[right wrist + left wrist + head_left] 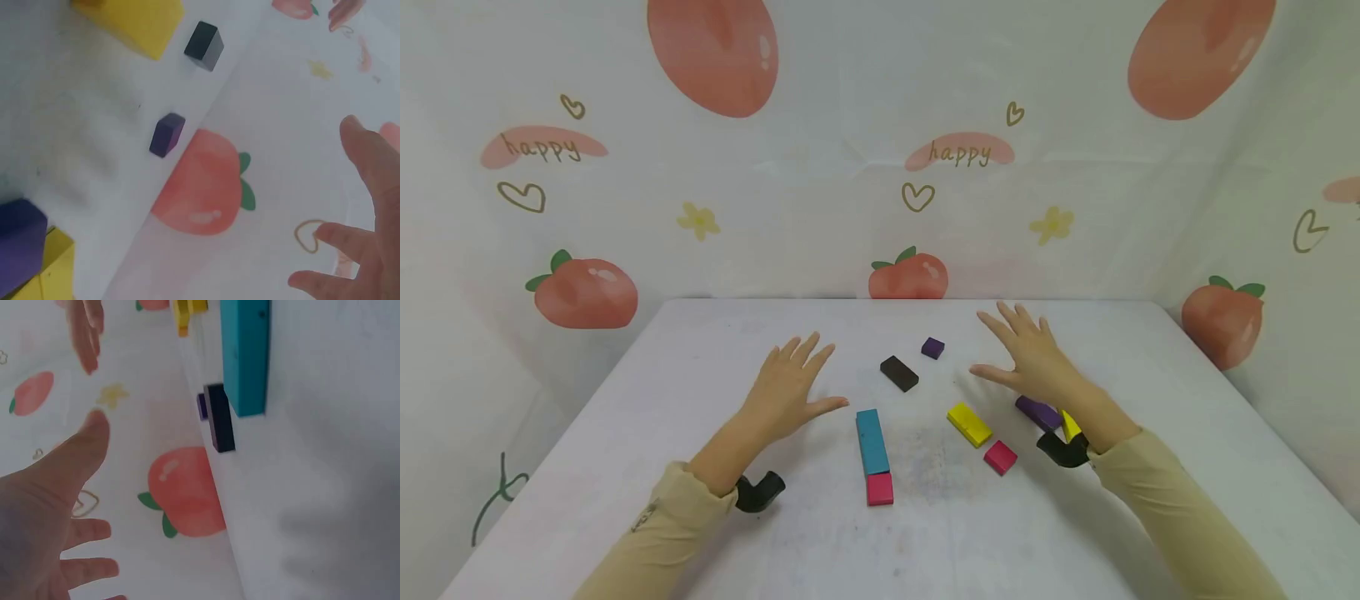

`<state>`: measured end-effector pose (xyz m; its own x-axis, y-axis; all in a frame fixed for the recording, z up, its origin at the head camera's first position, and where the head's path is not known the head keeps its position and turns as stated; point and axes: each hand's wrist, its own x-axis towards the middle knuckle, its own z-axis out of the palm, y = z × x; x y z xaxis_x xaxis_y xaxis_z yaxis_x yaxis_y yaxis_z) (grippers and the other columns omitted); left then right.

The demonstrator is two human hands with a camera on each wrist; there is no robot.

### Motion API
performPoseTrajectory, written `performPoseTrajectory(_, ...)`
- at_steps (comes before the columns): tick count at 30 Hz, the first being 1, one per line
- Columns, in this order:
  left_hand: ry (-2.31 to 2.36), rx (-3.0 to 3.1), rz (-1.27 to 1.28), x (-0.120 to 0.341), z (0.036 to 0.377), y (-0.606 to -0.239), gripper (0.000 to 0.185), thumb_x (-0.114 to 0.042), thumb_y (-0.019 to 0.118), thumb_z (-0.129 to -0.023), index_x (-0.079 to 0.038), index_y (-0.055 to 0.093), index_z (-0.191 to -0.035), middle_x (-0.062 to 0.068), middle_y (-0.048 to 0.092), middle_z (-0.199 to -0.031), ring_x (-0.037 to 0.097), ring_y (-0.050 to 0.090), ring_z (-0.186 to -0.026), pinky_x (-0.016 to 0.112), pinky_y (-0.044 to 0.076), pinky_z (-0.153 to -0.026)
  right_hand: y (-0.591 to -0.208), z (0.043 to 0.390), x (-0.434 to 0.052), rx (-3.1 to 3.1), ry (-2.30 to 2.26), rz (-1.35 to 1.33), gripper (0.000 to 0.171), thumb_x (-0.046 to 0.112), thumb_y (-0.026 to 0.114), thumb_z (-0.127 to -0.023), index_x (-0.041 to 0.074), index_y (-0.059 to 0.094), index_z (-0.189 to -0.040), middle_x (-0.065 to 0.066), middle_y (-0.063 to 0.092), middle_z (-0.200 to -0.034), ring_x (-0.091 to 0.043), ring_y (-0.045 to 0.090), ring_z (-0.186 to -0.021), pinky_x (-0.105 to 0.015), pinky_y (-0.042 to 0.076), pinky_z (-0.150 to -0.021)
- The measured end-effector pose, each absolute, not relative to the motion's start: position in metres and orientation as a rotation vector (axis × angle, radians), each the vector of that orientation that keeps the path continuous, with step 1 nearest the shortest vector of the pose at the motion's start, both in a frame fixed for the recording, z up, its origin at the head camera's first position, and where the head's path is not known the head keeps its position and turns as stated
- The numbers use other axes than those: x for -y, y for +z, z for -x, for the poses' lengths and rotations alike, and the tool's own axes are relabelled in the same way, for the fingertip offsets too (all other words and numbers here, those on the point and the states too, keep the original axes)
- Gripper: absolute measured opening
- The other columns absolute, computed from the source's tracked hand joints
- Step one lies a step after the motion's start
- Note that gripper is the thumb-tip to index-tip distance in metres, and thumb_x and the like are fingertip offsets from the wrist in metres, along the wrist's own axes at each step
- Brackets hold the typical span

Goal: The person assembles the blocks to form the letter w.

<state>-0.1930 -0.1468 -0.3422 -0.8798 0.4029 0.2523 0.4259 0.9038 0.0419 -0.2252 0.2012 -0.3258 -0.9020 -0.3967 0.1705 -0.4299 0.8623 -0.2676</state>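
Both hands hover open, fingers spread, above a white table (700,433) and hold nothing. My left hand (790,387) (44,512) is just left of a long teal block (872,440) (245,356), which has a pink block (880,488) at its near end. My right hand (1030,354) (369,244) is above a purple block (1039,412) (19,244) and a small yellow piece (1070,425) (53,275). Between the hands lie a dark block (899,372) (219,419) (204,45), a small purple cube (932,347) (167,134), a yellow block (968,423) (134,22) and a second pink block (1000,457).
A curtain printed with peaches (910,275) stands behind and to both sides of the table. Black wrist camera mounts (760,492) sit under each sleeve. The table's far edge runs right behind the purple cube.
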Motion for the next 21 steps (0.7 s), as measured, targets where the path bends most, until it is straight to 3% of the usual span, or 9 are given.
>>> performPoseTrajectory(13,-0.399,2.960,0.871,0.131,0.178,-0.356,0.071,-0.045,0.071,-0.078,-0.010,0.049,-0.135,0.016,0.045,-0.143,0.035,0.045,-0.129,0.051,0.039,-0.105,-0.331,0.236,-0.169,2.961,0.607,-0.800,0.071,0.036,0.068,-0.084,0.011,0.037,-0.143,-0.020,0.030,-0.150,-0.041,0.030,-0.137,-0.059,0.030,-0.108)
performPoseTrajectory(21,-0.478,3.068,0.929,0.124,0.173,-0.366,0.073,-0.045,0.073,-0.075,-0.010,0.049,-0.134,0.015,0.048,-0.139,0.034,0.046,-0.127,0.051,0.040,-0.104,-0.341,0.244,-0.154,2.980,0.707,-0.877,0.066,0.031,0.068,-0.084,0.009,0.040,-0.140,-0.018,0.039,-0.145,-0.036,0.037,-0.133,-0.053,0.036,-0.107)
